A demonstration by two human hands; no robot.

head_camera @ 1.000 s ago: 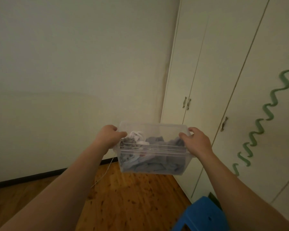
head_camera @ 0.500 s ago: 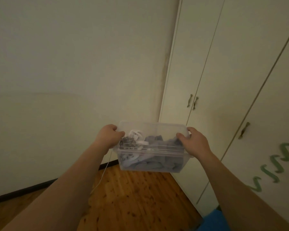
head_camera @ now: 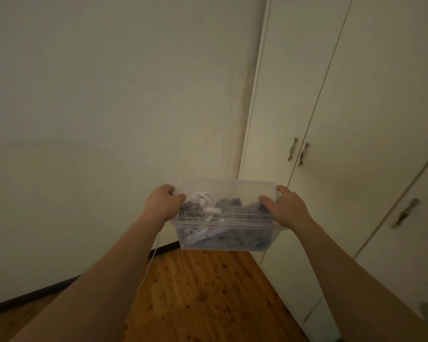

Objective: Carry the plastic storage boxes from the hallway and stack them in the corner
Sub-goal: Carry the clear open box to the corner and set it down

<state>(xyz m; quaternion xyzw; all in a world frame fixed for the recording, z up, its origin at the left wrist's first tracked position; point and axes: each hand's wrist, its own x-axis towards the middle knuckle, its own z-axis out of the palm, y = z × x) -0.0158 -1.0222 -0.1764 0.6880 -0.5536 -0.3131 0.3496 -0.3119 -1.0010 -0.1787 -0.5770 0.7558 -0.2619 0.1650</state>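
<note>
A clear lidless plastic storage box (head_camera: 226, 230) of grey cloth is held above the wooden floor (head_camera: 208, 297), its ends gripped by the left hand (head_camera: 162, 203) and right hand (head_camera: 288, 208), beside the cream wardrobe (head_camera: 344, 119).

No writing, label, brand or number can be read on anything in view

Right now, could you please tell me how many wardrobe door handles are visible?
3: a close pair, one handle beside another, above the box; a third lower right. More may lie outside the frame.
</note>
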